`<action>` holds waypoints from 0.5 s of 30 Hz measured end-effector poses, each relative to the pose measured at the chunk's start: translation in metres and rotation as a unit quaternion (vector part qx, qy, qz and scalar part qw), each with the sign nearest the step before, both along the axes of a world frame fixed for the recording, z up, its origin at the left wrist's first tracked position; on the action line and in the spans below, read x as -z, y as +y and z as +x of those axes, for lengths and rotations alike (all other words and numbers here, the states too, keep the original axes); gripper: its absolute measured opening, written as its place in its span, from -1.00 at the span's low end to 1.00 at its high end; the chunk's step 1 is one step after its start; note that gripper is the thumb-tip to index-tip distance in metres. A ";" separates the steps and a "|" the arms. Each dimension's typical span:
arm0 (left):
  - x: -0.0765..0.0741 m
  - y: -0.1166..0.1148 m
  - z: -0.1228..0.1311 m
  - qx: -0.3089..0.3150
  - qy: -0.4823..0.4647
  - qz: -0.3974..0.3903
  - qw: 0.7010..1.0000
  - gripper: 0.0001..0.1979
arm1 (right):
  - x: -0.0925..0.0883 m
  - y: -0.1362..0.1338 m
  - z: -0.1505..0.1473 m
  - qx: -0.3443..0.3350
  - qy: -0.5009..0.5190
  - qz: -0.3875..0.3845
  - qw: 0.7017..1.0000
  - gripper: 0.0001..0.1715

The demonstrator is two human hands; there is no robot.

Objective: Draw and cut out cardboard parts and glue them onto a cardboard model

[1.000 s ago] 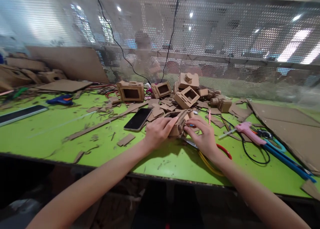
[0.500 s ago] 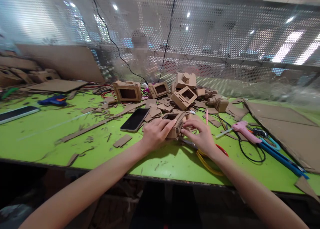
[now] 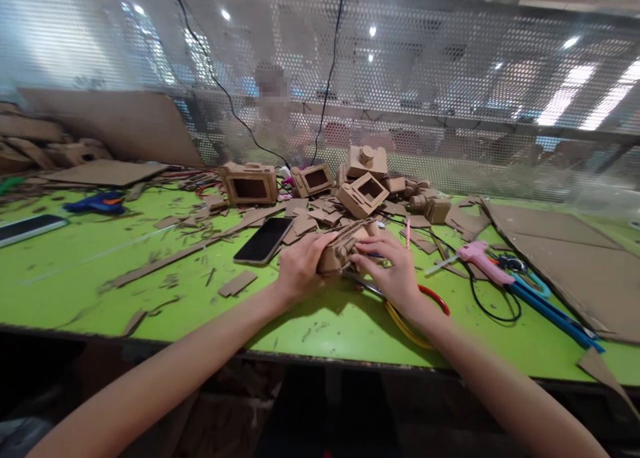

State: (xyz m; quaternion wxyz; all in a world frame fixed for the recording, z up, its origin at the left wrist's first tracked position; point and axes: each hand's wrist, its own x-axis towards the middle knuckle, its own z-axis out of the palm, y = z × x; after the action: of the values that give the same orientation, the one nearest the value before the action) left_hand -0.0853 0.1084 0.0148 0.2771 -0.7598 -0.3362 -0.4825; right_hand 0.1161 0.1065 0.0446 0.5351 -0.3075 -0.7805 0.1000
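Note:
A small cardboard model camera (image 3: 334, 258) is held between my hands, just above the green table (image 3: 310, 331). My left hand (image 3: 301, 261) wraps round its left side. The fingers of my right hand (image 3: 387, 261) are closed against its right end; whether a small piece lies between them I cannot make out. Scissors with red and yellow handles (image 3: 407, 325) lie under my right hand, their blades partly hidden. A black-screened phone (image 3: 263, 240) rests left of the model camera.
Several finished cardboard cameras (image 3: 367, 161) are stacked behind my hands, with cardboard scraps (image 3: 305, 223) around them. To the right lie a pink glue gun (image 3: 480, 258), a blue cutter (image 3: 555, 315) and cardboard sheets (image 3: 565, 251). A second phone (image 3: 30, 230) and a blue tool (image 3: 95, 203) lie left.
The model camera has been turned and tilted in my hands, so its window opening no longer shows and its ridged edge faces up. My right fingers stay at its right end.

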 end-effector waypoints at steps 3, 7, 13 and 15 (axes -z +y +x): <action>0.001 0.004 -0.003 0.008 -0.025 -0.026 0.999 -0.36 | -0.003 0.004 0.004 -0.031 -0.048 0.027 0.998 -0.75; 0.001 0.007 -0.006 0.027 -0.053 -0.079 0.995 -0.36 | -0.002 0.011 0.010 -0.059 -0.086 0.022 0.994 -0.72; 0.000 0.004 -0.004 0.037 -0.088 -0.114 0.989 -0.32 | -0.004 0.011 0.013 -0.026 -0.152 0.082 0.985 -0.55; 0.001 0.004 -0.005 0.027 -0.075 -0.106 0.991 -0.33 | -0.007 0.007 0.014 0.008 -0.213 0.100 0.972 -0.55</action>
State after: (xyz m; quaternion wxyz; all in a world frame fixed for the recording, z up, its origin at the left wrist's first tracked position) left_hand -0.0899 0.1122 0.0137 0.1563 -0.7553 -0.3848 -0.5070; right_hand 0.1302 0.1137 0.0518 0.3852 -0.2728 -0.8801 -0.0507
